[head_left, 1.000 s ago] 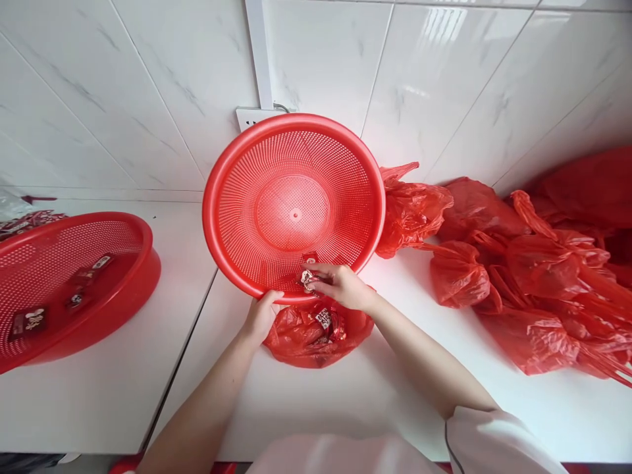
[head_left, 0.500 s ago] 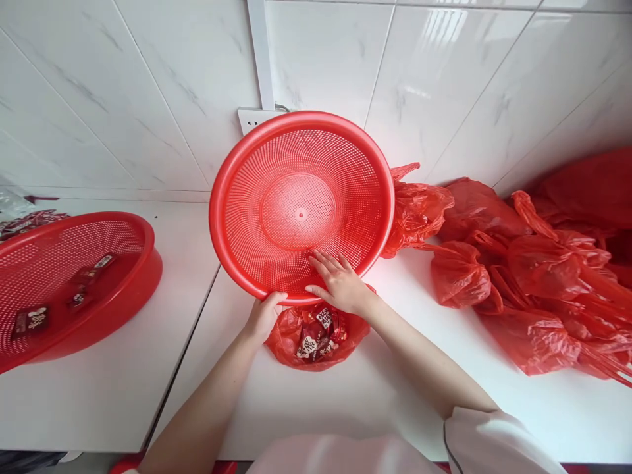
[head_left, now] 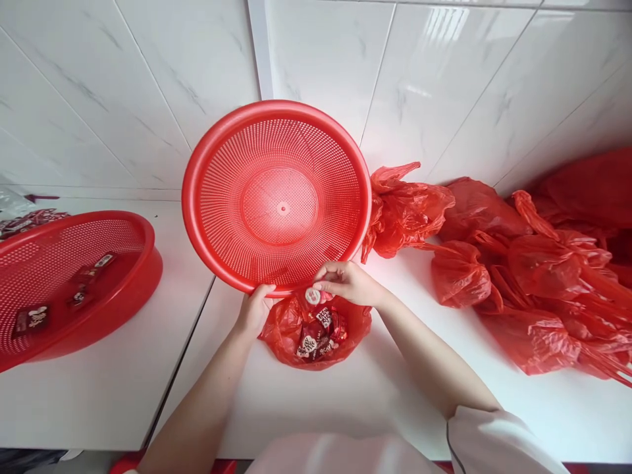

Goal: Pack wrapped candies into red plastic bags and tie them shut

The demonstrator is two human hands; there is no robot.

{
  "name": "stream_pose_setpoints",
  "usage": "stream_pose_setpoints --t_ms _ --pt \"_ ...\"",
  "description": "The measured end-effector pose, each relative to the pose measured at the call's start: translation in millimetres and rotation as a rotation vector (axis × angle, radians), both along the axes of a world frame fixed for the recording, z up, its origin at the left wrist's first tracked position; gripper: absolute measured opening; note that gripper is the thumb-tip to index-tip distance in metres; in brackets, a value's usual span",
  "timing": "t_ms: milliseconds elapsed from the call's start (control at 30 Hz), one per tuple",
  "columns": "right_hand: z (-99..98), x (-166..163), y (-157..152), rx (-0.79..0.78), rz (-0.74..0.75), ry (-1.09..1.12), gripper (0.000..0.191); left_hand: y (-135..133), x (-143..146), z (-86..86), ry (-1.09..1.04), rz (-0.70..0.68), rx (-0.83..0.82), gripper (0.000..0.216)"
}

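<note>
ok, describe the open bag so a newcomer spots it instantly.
At the white table, find the tilted red basket at centre, its near rim in the left hand. Just below that rim in the picture sits the red bag. Unlike the bunched red bags at right, it gapes open, showing printed packets.

Bright, soft light, striped glare on tiled wall, faint shadows on table

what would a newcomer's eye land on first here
The big red perforated basket, tilted at the centre, its near rim in the left hand, draws the eye first. Near that rim, the right hand holds a small packet by an open red bag. More red bags crowd the right side.
</note>
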State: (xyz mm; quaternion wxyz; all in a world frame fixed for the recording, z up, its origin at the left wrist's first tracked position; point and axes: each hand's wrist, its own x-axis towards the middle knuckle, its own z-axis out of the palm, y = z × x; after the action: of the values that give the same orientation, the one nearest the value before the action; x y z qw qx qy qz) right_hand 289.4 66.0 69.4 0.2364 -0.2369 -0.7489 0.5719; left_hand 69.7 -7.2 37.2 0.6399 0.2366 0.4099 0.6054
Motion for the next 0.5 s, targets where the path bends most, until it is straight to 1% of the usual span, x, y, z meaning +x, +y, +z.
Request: stream_pose_setpoints --t_ms 67,133,200,267,333,367,433,500 --pt "5.8 2.3 -0.3 0.141 -0.022 -0.045 0.029 1.0 -2.3 2.2 0.012 0.051 0.027 0.018" --pt "11.8 7.1 0.9 0.282 -0.086 -0.112 0.026 2.3 -6.1 5.0 0.026 0.124 0.069 0.015" --pt "15.9 13.1 3.2 0.409 -0.164 -0.210 0.025 3.2 -11.4 8.7 0.028 0.168 0.106 0.018" --pt "17.4 17.5 5.6 0.525 -0.211 -0.279 0.038 2.8 -17.6 13.2 0.033 0.161 0.112 0.022" --pt "16.6 18.6 7.2 0.631 -0.250 -0.264 0.046 0.8 -24.0 17.8 0.059 0.128 0.102 0.026" --pt "15.7 18.2 7.7 0.674 -0.281 -0.229 0.045 -0.8 -27.2 20.1 0.084 0.099 0.103 0.027" --pt "13.6 16.9 8.7 0.735 -0.390 -0.133 0.037 -4.5 -34.2 24.9 0.161 -0.005 0.149 0.033" --pt "12.7 18.1 10.4 0.738 -0.543 -0.025 0.029 -8.4 -43.0 30.7 0.284 -0.154 0.227 0.043"
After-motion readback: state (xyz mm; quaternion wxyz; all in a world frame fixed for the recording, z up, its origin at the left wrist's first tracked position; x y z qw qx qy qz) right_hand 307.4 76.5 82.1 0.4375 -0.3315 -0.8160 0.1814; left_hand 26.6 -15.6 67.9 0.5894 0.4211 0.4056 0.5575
